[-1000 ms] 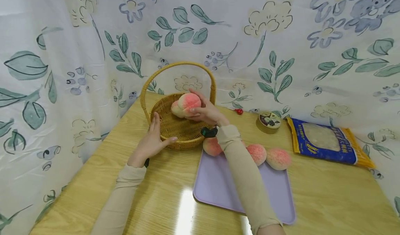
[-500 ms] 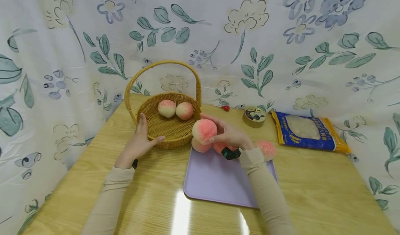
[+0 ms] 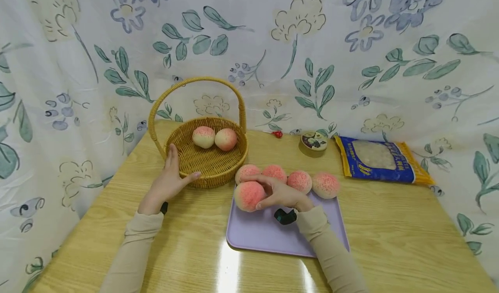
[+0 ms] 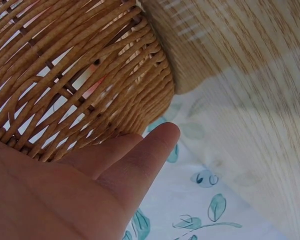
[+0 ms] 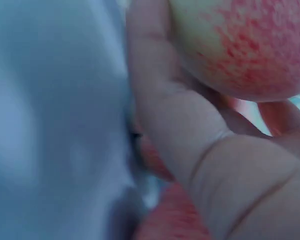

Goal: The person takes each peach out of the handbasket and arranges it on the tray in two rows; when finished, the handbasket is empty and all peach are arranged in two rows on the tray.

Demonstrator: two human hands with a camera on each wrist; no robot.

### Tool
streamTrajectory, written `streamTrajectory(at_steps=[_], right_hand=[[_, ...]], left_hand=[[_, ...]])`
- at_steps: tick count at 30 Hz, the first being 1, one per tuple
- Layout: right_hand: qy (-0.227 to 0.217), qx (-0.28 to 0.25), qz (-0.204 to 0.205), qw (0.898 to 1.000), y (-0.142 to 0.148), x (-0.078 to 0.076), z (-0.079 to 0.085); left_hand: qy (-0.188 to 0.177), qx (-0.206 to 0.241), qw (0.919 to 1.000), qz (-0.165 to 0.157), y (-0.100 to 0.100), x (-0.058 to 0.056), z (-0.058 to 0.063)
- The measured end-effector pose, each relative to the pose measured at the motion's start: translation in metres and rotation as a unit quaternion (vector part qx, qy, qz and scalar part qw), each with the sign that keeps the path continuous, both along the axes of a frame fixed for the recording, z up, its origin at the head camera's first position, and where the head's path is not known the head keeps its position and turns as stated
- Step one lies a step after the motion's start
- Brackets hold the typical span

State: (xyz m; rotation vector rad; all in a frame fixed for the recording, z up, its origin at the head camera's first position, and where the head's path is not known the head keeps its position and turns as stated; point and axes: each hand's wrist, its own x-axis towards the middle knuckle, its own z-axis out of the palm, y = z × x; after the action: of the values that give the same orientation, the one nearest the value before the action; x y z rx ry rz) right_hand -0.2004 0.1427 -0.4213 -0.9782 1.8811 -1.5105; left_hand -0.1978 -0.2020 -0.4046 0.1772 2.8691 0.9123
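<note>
My right hand (image 3: 282,193) holds a pink-and-cream peach (image 3: 249,196) between thumb and fingers, over the left back part of the lilac tray (image 3: 269,239). In the right wrist view the peach (image 5: 250,50) fills the upper right, with the fingers curved along its side. Behind it, several more peaches (image 3: 299,182) line the tray's back edge. The yellow wicker basket (image 3: 212,179) with its tall hoop handle stands left of the tray, two peaches (image 3: 204,137) inside. My left hand (image 3: 165,187) rests against the basket's front left side, fingers straight and thumb spread along the wall.
Along the back of the wooden table (image 3: 187,249) lie a red-wrapped lollipop (image 3: 277,134), a round tin (image 3: 313,143) and a blue-and-yellow food packet (image 3: 383,161). A floral curtain (image 3: 249,37) hangs behind and at the left.
The right hand has carried its peach from inside the basket rightward and forward to the tray. Two peaches stay in the basket. The left hand keeps its place at the basket; the head view has shifted.
</note>
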Motion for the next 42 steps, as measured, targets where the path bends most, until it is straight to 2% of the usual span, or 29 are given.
streamTrajectory(at_steps=[4,12,17,22,27,30,38,42], right_hand=[[0.039,0.055,0.009,0.998,-0.008,0.005,-0.003],[0.065,0.067,0.013,0.996,-0.011,0.007,-0.005],[0.033,0.065,0.021,0.997,-0.005,0.006,-0.002],[-0.007,0.040,0.035,0.999,0.007,-0.001,0.014],[-0.044,0.005,0.021,0.999,0.011,-0.016,0.032],[-0.064,-0.005,0.004,0.998,0.004,-0.033,0.042],[-0.015,-0.007,-0.052,0.999,-0.028,-0.082,0.062],[-0.036,-0.014,-0.100,0.994,-0.047,-0.099,0.069]], left_hand=[[0.002,0.003,1.0000,-0.001,0.000,0.000,0.000],[0.002,0.000,1.0000,-0.001,0.000,-0.001,0.000],[0.005,-0.001,1.0000,0.001,0.000,0.000,0.001],[0.001,0.002,1.0000,0.002,0.001,0.000,0.001],[0.002,0.003,1.0000,0.002,0.001,0.001,0.001],[0.004,0.002,1.0000,0.006,-0.003,0.002,0.001],[0.012,-0.007,0.9999,0.010,-0.004,0.004,0.003],[0.016,-0.006,0.9998,0.009,-0.001,0.003,0.001]])
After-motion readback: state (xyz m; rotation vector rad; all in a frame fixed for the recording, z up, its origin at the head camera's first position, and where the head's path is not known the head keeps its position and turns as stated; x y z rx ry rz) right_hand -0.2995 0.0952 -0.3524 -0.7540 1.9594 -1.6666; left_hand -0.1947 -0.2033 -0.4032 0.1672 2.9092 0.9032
